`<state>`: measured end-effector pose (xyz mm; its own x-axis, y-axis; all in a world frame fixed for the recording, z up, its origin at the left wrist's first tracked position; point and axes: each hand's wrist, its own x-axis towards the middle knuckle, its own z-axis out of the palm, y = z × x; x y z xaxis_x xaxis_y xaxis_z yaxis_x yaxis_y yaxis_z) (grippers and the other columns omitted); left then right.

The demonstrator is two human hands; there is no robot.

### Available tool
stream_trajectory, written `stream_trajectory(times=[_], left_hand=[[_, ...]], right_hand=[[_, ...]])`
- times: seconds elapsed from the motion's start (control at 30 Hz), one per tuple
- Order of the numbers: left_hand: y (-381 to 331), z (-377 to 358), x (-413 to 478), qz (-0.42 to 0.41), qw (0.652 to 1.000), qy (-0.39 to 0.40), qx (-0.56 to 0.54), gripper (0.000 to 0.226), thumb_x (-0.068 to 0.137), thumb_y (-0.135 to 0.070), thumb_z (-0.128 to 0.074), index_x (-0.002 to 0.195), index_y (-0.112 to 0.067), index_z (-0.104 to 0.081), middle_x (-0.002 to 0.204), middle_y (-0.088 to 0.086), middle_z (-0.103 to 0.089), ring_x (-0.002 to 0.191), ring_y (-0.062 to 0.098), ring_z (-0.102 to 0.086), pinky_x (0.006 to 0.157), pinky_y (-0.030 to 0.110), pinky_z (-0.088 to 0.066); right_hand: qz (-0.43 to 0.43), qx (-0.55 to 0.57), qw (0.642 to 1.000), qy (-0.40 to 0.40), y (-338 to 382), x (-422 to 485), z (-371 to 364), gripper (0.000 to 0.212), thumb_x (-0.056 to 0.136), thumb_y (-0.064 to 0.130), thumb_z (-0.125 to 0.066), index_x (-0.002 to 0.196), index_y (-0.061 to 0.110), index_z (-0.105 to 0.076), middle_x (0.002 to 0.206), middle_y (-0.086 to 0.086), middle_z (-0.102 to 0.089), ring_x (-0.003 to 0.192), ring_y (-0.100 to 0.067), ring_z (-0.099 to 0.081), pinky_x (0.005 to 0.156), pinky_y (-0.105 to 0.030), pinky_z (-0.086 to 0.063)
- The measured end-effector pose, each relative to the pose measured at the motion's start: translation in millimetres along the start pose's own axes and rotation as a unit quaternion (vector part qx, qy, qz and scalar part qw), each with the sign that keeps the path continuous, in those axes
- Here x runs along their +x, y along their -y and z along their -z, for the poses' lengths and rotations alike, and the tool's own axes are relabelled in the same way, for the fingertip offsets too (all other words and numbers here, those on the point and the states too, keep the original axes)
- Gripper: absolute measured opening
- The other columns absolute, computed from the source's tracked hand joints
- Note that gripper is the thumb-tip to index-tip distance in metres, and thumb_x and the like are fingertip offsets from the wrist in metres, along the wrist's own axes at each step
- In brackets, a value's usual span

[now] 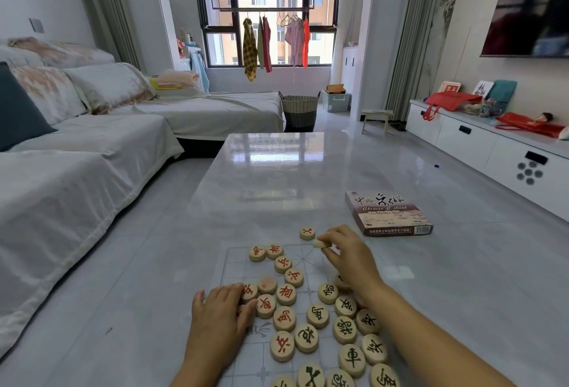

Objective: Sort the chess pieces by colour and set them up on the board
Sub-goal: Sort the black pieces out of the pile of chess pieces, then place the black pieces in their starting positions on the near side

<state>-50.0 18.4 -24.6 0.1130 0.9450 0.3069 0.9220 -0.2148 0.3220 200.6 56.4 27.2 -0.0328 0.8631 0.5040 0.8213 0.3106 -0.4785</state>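
Fingers (pixel 238 291) of the left hand (pixel 215 316) lie gently bent over the left edge of the red pieces (pixel 286 294); whether they hold one underneath cannot be told. That hand rests palm down on the board (pixel 234 263), a clear sheet on the tabletop (pixel 277 177). Red pieces cluster on the left and black pieces (pixel 345 329) on the right, so the sorting looks largely done. Further right, the right hand (pixel 348 254) reaches past the black group with its wrist raised and pinches a held piece (pixel 320 244), tipped on edge with its face hidden. It hangs over the board's far edge by the crossed lines, just beside a lone red piece (pixel 307 233) lying off the board. The far row sits right beneath it, so this is the nearer hand for placing there. A box (pixel 388 214) lies further right.
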Motion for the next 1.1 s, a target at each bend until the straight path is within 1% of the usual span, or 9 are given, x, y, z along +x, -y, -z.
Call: stream_trajectory(times=[0.1, 0.27, 0.4, 0.47, 0.57, 0.67, 0.77, 0.9, 1.1], left_hand=[[2, 1, 0, -0.004, 1.0, 0.003, 0.004, 0.07, 0.076, -0.07, -0.016, 0.114, -0.027, -0.057, 0.11, -0.009, -0.063, 0.107, 0.013, -0.055, 0.104, 0.043, -0.03], [3, 1, 0, -0.016, 1.0, 0.022, 0.008, 0.088, 0.073, -0.08, -0.001, 0.113, -0.027, -0.058, 0.113, -0.009, -0.062, 0.107, 0.015, -0.057, 0.1, 0.047, -0.035], [1, 9, -5, -0.003, 0.998, 0.045, 0.05, 0.079, 0.077, -0.08, -0.009, 0.117, -0.031, -0.056, 0.122, -0.006, -0.061, 0.115, 0.018, -0.055, 0.099, 0.064, -0.03], [0, 14, -11, 0.016, 0.996, 0.069, 0.05, 0.092, 0.063, -0.088, 0.0, 0.132, -0.042, -0.039, 0.147, -0.006, -0.037, 0.137, 0.019, -0.03, 0.106, 0.064, -0.009], [-1, 17, -19, 0.028, 0.989, 0.14, 0.033, 0.107, 0.04, -0.092, 0.015, 0.137, -0.054, -0.007, 0.155, -0.015, 0.006, 0.143, 0.015, 0.008, 0.109, 0.058, 0.007], [-16, 14, -8, 0.008, 0.984, 0.171, 0.047, 0.108, 0.038, -0.093, 0.013, 0.138, -0.055, -0.001, 0.155, -0.014, 0.011, 0.142, 0.017, 0.012, 0.108, 0.061, 0.009], [-26, 3, 11, -0.008, 0.982, 0.177, 0.06, 0.114, 0.035, -0.095, 0.012, 0.139, -0.052, -0.005, 0.156, -0.01, 0.005, 0.143, 0.02, 0.008, 0.107, 0.063, 0.006], [-33, -9, 37, -0.005, 0.985, 0.157, 0.068, 0.12, 0.032, -0.093, 0.02, 0.14, -0.049, -0.01, 0.157, -0.008, -0.002, 0.143, 0.022, 0.001, 0.107, 0.064, 0.002], [-39, -18, 76, 0.062, 0.981, 0.167, 0.074, 0.099, 0.053, -0.091, -0.005, 0.141, -0.045, -0.015, 0.157, -0.001, -0.001, 0.143, 0.025, 0.002, 0.107, 0.064, 0.003]], right_hand=[[-0.053, -0.054, 0.99, 0.115, 5, -3, -30, 0.025, 0.093, 0.024, -0.049, 0.113, 0.018, -0.062, 0.12, -0.003, -0.057, 0.107, -0.019, -0.053, 0.086, -0.03, -0.045], [-0.044, -0.082, 0.968, 0.233, 17, -9, -23, 0.04, 0.099, 0.025, -0.036, 0.139, 0.02, -0.04, 0.142, -0.003, -0.045, 0.127, -0.021, -0.043, 0.104, -0.031, -0.034], [-0.149, 0.054, 0.973, 0.17, 6, -22, 20, 0.043, 0.099, 0.026, -0.036, 0.142, 0.024, -0.033, 0.148, 0.001, -0.036, 0.135, -0.015, -0.034, 0.108, -0.027, -0.028], [-0.153, 0.047, 0.975, 0.151, -9, -44, 46, 0.046, 0.097, 0.035, -0.038, 0.142, 0.027, -0.031, 0.152, 0.005, -0.028, 0.139, -0.011, -0.025, 0.111, -0.026, -0.02], [-0.157, -0.021, 0.962, 0.223, -21, -91, 72, 0.093, 0.063, 0.091, -0.016, 0.142, 0.042, -0.007, 0.153, 0.016, 0.006, 0.142, -0.006, -0.003, 0.116, -0.034, -0.012], [-0.131, -0.139, 0.935, 0.298, -12, -128, 57, 0.102, 0.038, 0.1, 0.007, 0.127, 0.054, 0.022, 0.146, 0.009, 0.029, 0.138, -0.006, 0.014, 0.115, -0.036, -0.007], [-0.074, -0.213, 0.941, 0.253, 5, -128, 33, 0.09, 0.064, 0.093, -0.012, 0.141, 0.048, 0.004, 0.151, -0.006, -0.031, 0.137, -0.019, -0.02, 0.108, -0.035, -0.009], [-0.118, -0.13, 0.946, 0.272, 18, -96, 9, 0.098, 0.05, 0.09, -0.002, 0.14, 0.053, 0.002, 0.151, 0.003, 0.028, 0.139, -0.017, 0.028, 0.114, -0.04, 0.013], [-0.151, -0.129, 0.956, 0.217, 19, -58, -20, 0.11, 0.044, 0.089, 0.003, 0.144, 0.044, -0.011, 0.158, -0.002, 0.008, 0.144, -0.022, 0.016, 0.115, -0.042, 0.007]])
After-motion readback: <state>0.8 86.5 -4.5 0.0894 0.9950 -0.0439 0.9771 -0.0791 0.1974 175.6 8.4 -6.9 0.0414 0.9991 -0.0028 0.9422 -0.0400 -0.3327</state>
